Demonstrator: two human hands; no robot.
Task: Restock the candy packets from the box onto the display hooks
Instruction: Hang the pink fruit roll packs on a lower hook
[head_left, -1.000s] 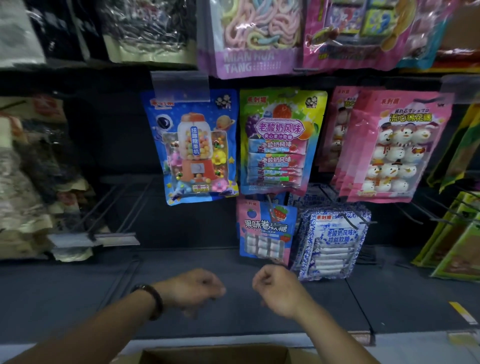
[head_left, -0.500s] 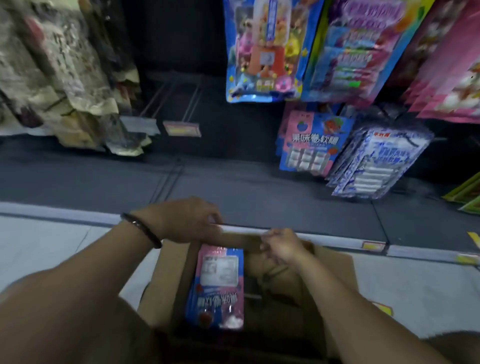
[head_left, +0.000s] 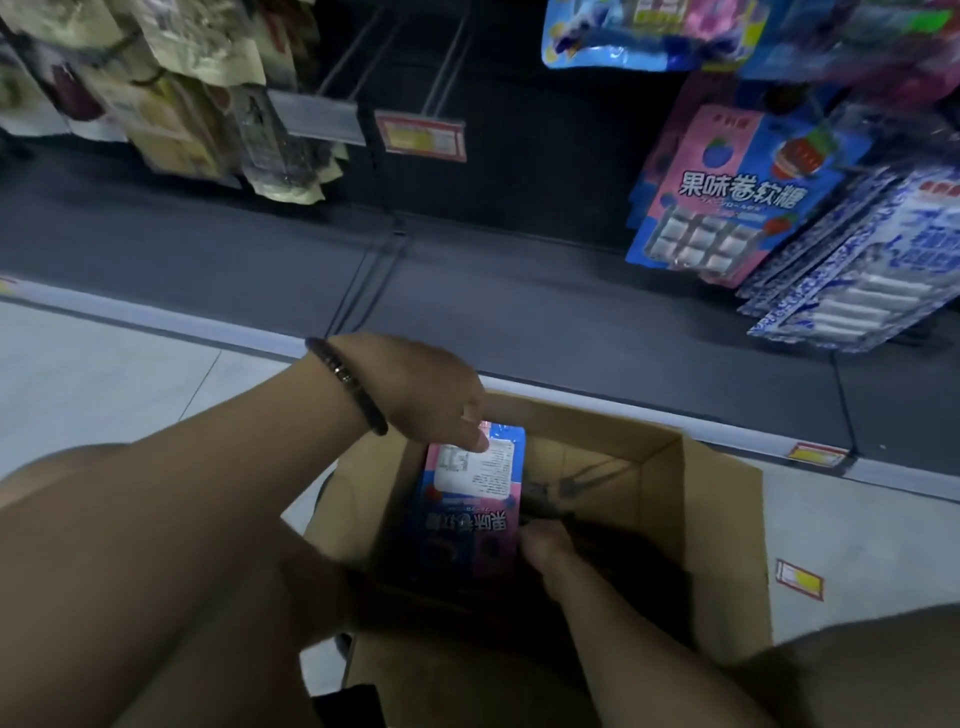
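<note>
Deep in the open brown cardboard box (head_left: 719, 525), the right hand (head_left: 548, 548) curls its fingers against the lower right edge of the pink-and-blue plastic candy packet (head_left: 467, 512); whether they grip it cannot be told. The left hand (head_left: 415, 389) pinches the packet's top, thumb on its white label. Beyond, matching packets (head_left: 727, 197) hang on the display.

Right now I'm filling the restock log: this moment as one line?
stage: picking from box | left hand: holds packet top | right hand: in box beside packet, grip unclear | packet not yet hung

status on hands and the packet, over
Left hand pinches top of pink-and-blue candy packet, back side up, inside brown cardboard box. Right hand low in box beside packet, grip unclear. No obstruction seen.
</note>
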